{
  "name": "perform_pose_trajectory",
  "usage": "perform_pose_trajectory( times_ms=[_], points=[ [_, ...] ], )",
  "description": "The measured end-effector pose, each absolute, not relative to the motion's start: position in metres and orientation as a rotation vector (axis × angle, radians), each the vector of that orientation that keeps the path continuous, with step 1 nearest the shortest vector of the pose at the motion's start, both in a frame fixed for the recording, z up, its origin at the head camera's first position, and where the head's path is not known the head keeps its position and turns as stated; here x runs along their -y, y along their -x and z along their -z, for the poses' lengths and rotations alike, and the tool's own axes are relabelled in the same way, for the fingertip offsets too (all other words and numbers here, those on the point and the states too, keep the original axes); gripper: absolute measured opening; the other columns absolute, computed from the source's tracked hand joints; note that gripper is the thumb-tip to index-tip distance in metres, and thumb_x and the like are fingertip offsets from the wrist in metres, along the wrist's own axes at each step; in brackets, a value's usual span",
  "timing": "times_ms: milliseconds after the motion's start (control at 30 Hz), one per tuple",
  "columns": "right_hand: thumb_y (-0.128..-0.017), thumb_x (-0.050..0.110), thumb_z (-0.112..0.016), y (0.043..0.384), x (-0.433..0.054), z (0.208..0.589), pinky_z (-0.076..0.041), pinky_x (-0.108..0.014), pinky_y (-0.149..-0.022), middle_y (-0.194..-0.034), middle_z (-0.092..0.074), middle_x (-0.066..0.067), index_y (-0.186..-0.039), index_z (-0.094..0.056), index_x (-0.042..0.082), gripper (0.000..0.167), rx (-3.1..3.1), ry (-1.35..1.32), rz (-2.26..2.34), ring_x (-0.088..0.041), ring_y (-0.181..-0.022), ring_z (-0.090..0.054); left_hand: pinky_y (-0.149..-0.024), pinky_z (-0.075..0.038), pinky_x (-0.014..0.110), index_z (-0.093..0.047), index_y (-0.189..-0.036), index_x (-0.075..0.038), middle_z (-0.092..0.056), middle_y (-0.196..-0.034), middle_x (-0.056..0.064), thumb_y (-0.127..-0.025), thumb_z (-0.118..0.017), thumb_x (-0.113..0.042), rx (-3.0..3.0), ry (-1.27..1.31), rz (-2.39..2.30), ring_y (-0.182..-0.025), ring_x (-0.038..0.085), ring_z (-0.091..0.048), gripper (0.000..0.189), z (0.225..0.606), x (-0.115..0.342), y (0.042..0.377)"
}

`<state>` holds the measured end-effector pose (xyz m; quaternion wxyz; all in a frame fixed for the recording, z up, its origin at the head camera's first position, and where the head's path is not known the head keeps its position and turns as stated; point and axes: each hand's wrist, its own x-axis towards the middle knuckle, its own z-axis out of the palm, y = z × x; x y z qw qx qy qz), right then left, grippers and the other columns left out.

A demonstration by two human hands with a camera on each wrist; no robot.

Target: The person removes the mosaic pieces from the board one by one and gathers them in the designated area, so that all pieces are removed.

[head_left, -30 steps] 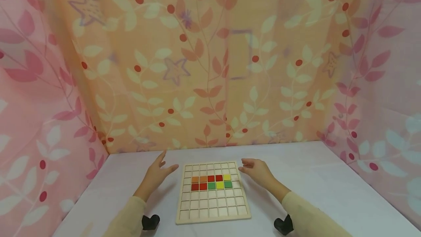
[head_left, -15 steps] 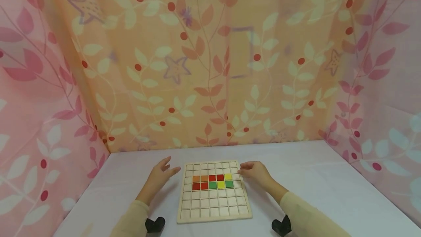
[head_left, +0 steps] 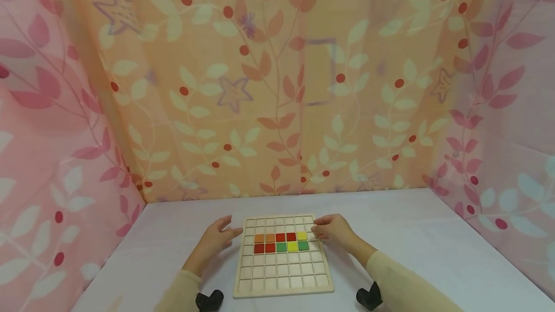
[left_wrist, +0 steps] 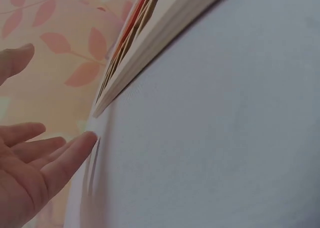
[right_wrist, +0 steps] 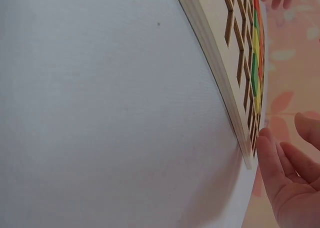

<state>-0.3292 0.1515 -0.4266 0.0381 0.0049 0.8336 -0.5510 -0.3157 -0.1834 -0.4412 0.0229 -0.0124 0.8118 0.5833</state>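
A square wooden grid board (head_left: 283, 284) lies flat on the table. Two adjoining rows of coloured tiles fill part of its upper half: orange tiles (head_left: 265, 238) and red tiles (head_left: 281, 237), with yellow tiles (head_left: 292, 246) and green tiles (head_left: 281, 247) toward the right. Beside the board's left edge is my left hand (head_left: 210, 243), fingers spread and holding nothing. My right hand (head_left: 340, 231) is at the upper right edge, its fingers loosely bent and its tips over or against the rim; contact is unclear. The right wrist view shows the right hand's fingertips (right_wrist: 265, 134) close to the board's corner.
The white table (head_left: 386, 215) meets an orange leaf-patterned cloth (head_left: 321, 124) behind. Pink patterned cloths (head_left: 47, 167) stand along both sides. Black heart-shaped pieces (head_left: 210, 300) sit at both cuffs.
My left hand has moved right and a little toward me, closer to the board. The right hand has shifted slightly left to the board's edge. The tiles keep their places.
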Motion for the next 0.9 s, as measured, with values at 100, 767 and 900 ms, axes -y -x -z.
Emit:
perform_pose_trajectory(
  times_ms=[100, 767, 900],
  points=[
    [-0.086, 0.003, -0.071, 0.33, -0.152, 0.427, -0.061, -0.033, -0.07, -0.091, -0.075, -0.02, -0.111, -0.066, -0.015, 0.031, -2.548, 0.008, 1.693, -0.018, -0.072, -0.072, -0.095, -0.055, 0.045, -0.032, -0.15, 0.005, -0.03, -0.156, 0.03, -0.091, -0.072, -0.023, -2.487, 0.037, -1.817, -0.139, 0.048, -0.039, 0.077, 0.443, 0.181, 0.315],
    [-0.086, 0.004, -0.072, 0.339, -0.142, 0.437, -0.061, -0.029, -0.067, -0.078, -0.073, -0.01, -0.102, -0.07, -0.01, 0.021, -2.499, -0.002, 1.657, -0.014, -0.066, -0.068, -0.076, -0.061, 0.038, -0.046, -0.139, 0.012, -0.058, -0.124, 0.022, -0.084, -0.075, -0.004, -2.404, 0.118, -1.737, -0.1, 0.021, -0.063, 0.064, 0.449, 0.181, 0.306],
    [-0.086, 0.001, -0.071, 0.338, -0.142, 0.438, -0.06, -0.028, -0.064, -0.075, -0.071, -0.01, -0.1, -0.07, -0.011, 0.018, -2.473, -0.008, 1.686, -0.013, -0.064, -0.067, -0.078, -0.061, 0.037, -0.048, -0.137, 0.013, -0.057, -0.13, 0.027, -0.082, -0.074, 0.001, -2.406, 0.045, -1.722, -0.105, 0.023, -0.063, 0.063, 0.45, 0.179, 0.306]
  ],
)
